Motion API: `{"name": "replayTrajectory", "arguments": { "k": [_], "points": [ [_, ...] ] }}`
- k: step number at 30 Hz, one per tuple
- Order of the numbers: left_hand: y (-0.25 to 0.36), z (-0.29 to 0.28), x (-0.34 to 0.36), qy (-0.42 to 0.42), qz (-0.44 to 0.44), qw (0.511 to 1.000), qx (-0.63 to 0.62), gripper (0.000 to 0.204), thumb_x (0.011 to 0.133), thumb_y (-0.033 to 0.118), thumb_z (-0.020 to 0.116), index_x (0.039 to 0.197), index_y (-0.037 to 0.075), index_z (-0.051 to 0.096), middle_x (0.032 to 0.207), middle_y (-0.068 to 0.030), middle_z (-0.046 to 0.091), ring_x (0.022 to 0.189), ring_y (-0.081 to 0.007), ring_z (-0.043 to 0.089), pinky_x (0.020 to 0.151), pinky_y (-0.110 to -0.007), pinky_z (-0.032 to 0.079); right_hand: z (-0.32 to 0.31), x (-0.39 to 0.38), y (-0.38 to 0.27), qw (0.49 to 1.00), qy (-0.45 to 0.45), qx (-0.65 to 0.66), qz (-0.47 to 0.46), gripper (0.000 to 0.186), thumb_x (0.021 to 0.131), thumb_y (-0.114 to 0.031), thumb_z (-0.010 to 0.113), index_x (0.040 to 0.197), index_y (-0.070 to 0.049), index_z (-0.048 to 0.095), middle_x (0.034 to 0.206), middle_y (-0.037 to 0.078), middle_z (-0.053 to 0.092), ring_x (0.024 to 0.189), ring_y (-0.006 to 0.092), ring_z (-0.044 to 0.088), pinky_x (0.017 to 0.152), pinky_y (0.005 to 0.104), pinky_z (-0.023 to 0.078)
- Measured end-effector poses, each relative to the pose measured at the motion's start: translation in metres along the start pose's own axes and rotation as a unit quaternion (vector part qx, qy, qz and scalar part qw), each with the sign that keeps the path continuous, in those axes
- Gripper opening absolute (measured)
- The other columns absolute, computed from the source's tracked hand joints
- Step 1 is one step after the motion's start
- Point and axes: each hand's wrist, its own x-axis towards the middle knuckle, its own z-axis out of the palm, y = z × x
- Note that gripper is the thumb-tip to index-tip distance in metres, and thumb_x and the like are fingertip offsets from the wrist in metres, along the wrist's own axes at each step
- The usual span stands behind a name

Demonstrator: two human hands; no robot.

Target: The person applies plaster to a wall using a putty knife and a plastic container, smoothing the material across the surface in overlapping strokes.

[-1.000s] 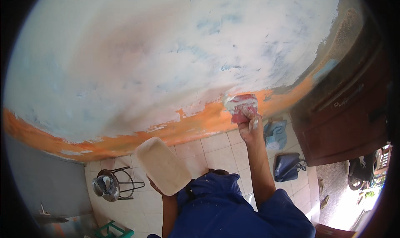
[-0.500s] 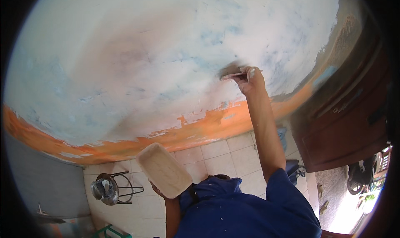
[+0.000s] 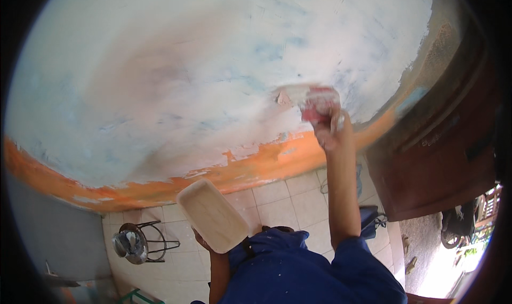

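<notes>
My right hand point(image 3: 332, 129) is raised near the wall point(image 3: 213, 117) and closed round a red putty knife point(image 3: 316, 108), smeared by motion and coated with pale paste. Whether its blade touches the wall cannot be told. Just left of the knife a small pinkish-beige patch point(image 3: 283, 98) shows against the white surface. Low in front of my body, my left hand point(image 3: 200, 241) grips the side of a beige rectangular tray point(image 3: 212, 216), tilted, with a thin pale coating inside. Most of the left fingers are hidden beneath the tray.
An orange band point(image 3: 256, 157) runs along the wall's lower part above a tiled floor point(image 3: 277, 203). A round stool point(image 3: 140, 245) with a metal container stands at left, near a green frame point(image 3: 141, 296). A dark red door point(image 3: 437, 165) borders the right side.
My right hand has moved slightly right and down, turning the putty knife so its red face shows. The small beige patch now shows beside it. The tray has barely shifted.
</notes>
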Motion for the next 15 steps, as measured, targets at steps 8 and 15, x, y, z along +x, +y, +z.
{"name": "replayTrajectory", "arguments": {
  "k": [8, 15],
  "points": [
    [0.006, -0.019, -0.005, 0.026, 0.037, 0.999, 0.017, 0.053, 0.095, 0.042, 0.038, 0.134, 0.006, 0.041, 0.125, -0.0119, 0.054, 0.107, -0.0286, 0.058, 0.087, -0.044, 0.053, -0.026, 0.03, 0.067, 0.988, 0.063, 0.108, 0.091, 0.013, 0.08, 0.003, 0.04, 0.089, 0.009, 0.046, 0.096, 0.022, 0.052, 0.076, 0.0404, 0.059, 0.068, 0.0567, 0.057],
    [0.012, -0.019, 0.0, 0.014, 0.051, 0.999, 0.01, 0.054, 0.096, 0.043, 0.037, 0.134, 0.006, 0.04, 0.125, -0.0116, 0.054, 0.108, -0.0285, 0.058, 0.087, -0.044, 0.053, 0.039, 0.065, 0.006, 0.986, 0.067, 0.1, 0.112, 0.011, 0.078, 0.009, 0.042, 0.082, 0.014, 0.05, 0.094, 0.026, 0.053, 0.089, 0.0416, 0.057, 0.087, 0.0529, 0.054]
  ]
}}
